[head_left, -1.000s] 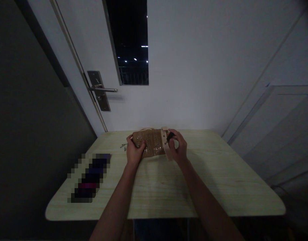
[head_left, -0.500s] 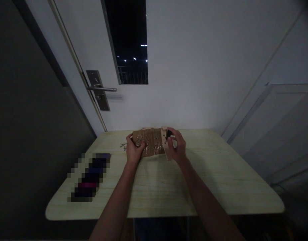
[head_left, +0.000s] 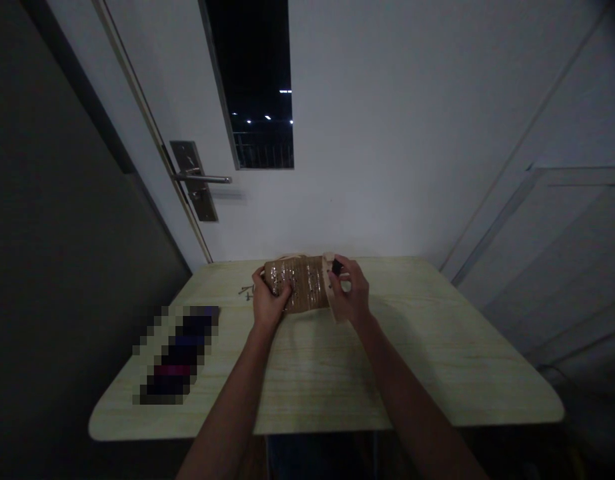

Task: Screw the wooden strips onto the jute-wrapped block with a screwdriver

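A brown, tape-wrapped block [head_left: 307, 280] with shiny strips and small dark holes rests near the back of the table. My left hand [head_left: 268, 301] is closed around its left end, thumb pressed on the front face. At the block's right end is a pale, cream-coloured flap or panel [head_left: 336, 308] with small dark spots. Beside that panel, my right hand [head_left: 355, 293] pinches a small black blocky piece [head_left: 337, 267] between thumb and fingertips. I cannot make out exactly what the piece is, or whether it touches the panel.
Several small screw-like metal pieces [head_left: 246, 292] lie left of my left hand. A pixelated dark object [head_left: 180, 357] is on the left of the wood-grain table [head_left: 307, 393]. Behind the table stands a white door [head_left: 387, 133] with a metal lever handle [head_left: 202, 179].
The black piece has turned slightly in my right fingers, and the dark part below it no longer shows as clearly. My left hand keeps its hold on the block.
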`<state>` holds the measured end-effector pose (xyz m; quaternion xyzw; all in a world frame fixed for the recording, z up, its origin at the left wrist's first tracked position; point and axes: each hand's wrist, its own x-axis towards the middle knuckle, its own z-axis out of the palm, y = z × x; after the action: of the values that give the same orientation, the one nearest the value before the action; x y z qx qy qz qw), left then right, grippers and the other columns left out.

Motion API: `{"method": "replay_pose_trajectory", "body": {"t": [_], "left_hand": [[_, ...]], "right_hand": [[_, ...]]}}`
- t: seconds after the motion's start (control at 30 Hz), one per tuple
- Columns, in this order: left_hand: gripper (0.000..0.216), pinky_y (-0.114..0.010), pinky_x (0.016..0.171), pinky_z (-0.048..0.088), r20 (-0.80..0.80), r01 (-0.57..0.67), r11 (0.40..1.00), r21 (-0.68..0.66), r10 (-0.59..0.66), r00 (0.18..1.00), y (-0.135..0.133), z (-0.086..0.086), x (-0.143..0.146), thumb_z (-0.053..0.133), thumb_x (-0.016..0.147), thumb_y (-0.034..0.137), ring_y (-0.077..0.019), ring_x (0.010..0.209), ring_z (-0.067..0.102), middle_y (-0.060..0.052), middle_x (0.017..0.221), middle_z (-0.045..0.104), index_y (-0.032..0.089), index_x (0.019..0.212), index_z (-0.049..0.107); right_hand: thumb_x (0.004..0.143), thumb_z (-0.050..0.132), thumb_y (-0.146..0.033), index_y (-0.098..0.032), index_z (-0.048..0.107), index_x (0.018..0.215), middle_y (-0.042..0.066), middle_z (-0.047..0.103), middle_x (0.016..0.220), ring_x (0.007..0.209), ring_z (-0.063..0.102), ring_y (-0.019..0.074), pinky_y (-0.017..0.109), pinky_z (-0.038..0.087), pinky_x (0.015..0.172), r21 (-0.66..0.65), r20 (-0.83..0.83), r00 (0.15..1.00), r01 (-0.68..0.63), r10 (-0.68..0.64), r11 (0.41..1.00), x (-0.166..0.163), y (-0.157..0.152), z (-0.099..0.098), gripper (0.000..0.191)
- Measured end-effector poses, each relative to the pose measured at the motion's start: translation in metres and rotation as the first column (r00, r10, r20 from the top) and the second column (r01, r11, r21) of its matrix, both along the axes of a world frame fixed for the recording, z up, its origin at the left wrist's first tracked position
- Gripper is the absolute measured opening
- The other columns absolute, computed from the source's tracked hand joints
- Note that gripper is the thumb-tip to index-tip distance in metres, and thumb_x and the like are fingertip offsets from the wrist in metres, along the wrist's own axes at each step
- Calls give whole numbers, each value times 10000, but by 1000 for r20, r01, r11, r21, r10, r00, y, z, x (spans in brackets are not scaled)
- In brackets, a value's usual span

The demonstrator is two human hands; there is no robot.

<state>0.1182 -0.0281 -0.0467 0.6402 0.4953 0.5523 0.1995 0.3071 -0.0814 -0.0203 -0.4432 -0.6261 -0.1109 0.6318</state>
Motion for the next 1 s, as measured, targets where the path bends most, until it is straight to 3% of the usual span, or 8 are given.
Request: {"method": "replay_pose_trajectory", "body": {"t": [0.2,0.4,0.57,0.8,1.0], "left_hand": [[648,-399,871,527,10,-1,1000,-17,1,1000,1,1,0,705,731,347,-240,1003,641,-134,1147,615,180,1249,353],[630,-410,861,535,-8,-59,997,-58,59,998,2,1,1,711,730,341,-253,1015,644,-142,1147,625,181,1236,373],[639,-418,858,533,-40,-80,994,-78,77,996,2,2,1,710,734,353,-262,999,649,-152,1144,632,171,1246,374],[625,-409,842,535,-52,-81,992,-94,76,996,1,3,0,701,746,375,-264,993,650,-152,1136,641,172,1246,386],[624,-412,838,533,-70,-92,990,-107,85,994,1,3,-1,694,753,391,-270,991,650,-149,1130,644,176,1252,387]], "right_hand": [[919,443,-201,-250,535,1231,67,643,1078,938,646,164,295,597,699,19,-27,999,-40,41,999,0,-6,5,329],[886,534,-192,-258,558,1177,44,630,1029,880,637,137,239,593,632,51,-60,998,-33,36,998,-1,-2,5,299],[883,554,-223,-273,589,1140,38,607,970,833,616,144,278,590,649,11,-13,1000,8,-7,1000,-2,-4,10,265],[943,393,-181,-283,547,1223,51,644,1103,1002,620,163,332,587,791,8,19,999,-31,31,999,1,-8,11,335],[925,479,-226,-285,587,1193,41,632,1035,919,619,140,263,597,688,-25,-40,999,-33,32,999,2,-5,11,295]]}}
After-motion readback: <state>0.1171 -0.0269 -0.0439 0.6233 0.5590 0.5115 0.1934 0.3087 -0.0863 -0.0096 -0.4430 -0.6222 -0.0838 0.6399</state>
